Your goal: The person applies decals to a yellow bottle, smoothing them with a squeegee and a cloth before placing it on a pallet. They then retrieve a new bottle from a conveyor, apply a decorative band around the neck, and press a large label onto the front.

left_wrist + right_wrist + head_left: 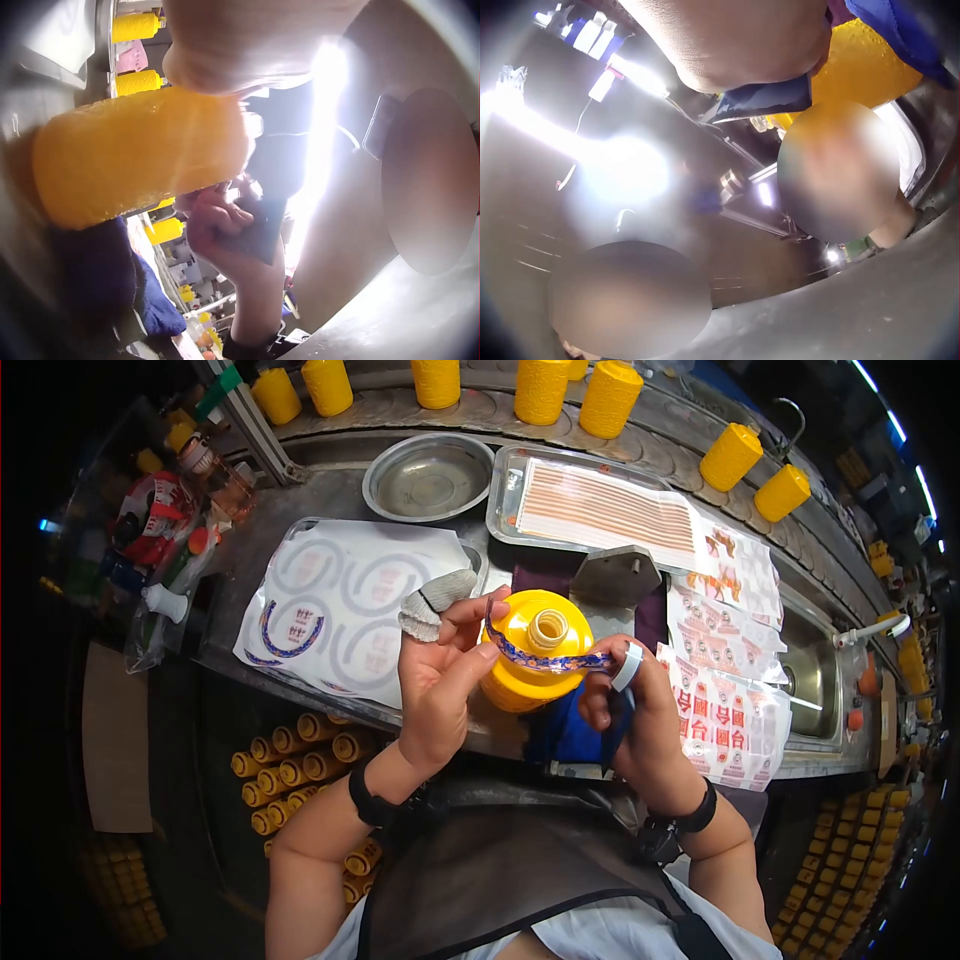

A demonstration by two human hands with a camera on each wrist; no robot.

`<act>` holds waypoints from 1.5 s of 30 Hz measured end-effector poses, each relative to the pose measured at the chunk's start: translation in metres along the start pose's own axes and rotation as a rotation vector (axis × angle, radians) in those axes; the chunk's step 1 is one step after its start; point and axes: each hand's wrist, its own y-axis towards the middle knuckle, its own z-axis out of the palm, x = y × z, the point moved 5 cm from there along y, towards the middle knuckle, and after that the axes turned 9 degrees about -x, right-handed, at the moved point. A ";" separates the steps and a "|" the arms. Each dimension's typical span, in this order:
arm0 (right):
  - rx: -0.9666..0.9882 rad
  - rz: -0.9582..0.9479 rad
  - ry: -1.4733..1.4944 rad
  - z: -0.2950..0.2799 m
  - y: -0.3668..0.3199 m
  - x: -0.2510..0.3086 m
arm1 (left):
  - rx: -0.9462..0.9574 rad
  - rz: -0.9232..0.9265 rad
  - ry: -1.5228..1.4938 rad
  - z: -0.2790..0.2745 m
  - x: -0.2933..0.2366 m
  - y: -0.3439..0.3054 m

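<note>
A yellow bottle (515,688) with an open threaded neck stands upright between the hands in the head view. Across the front of its shoulder curves a blue patterned strip (545,660). The left hand (435,680), with grey fabric covering on a finger, pinches the strip's left end between thumb and fingers against the bottle. Its right end is pinched by the right hand (645,710), where a pale band (627,667) shows at the fingers. In the left wrist view the bottle (142,154) looms large, with the right hand (217,225) beyond it.
Printed sheets (345,550) lie on the left tray, and striped sheets (600,510) on the back tray. Nearby are a metal bowl (428,478), a metal bracket (615,575), blue cloth (575,735), red-printed sheets (720,725) and a sink (815,680). More yellow bottles (542,390) line the back.
</note>
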 end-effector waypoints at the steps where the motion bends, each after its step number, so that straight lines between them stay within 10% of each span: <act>1: 0.009 0.013 0.002 0.002 -0.001 0.001 | 0.015 -0.002 -0.013 -0.001 -0.001 0.000; 21: 0.165 0.375 0.360 -0.015 0.024 -0.007 | 0.064 0.049 0.120 0.007 -0.005 -0.022; 36: 0.104 -0.418 -0.563 0.020 0.001 0.013 | 0.166 -0.015 0.151 -0.001 -0.012 -0.007; 45: 0.125 -0.383 -0.494 0.024 0.005 0.011 | 0.152 -0.042 0.101 -0.007 -0.018 -0.007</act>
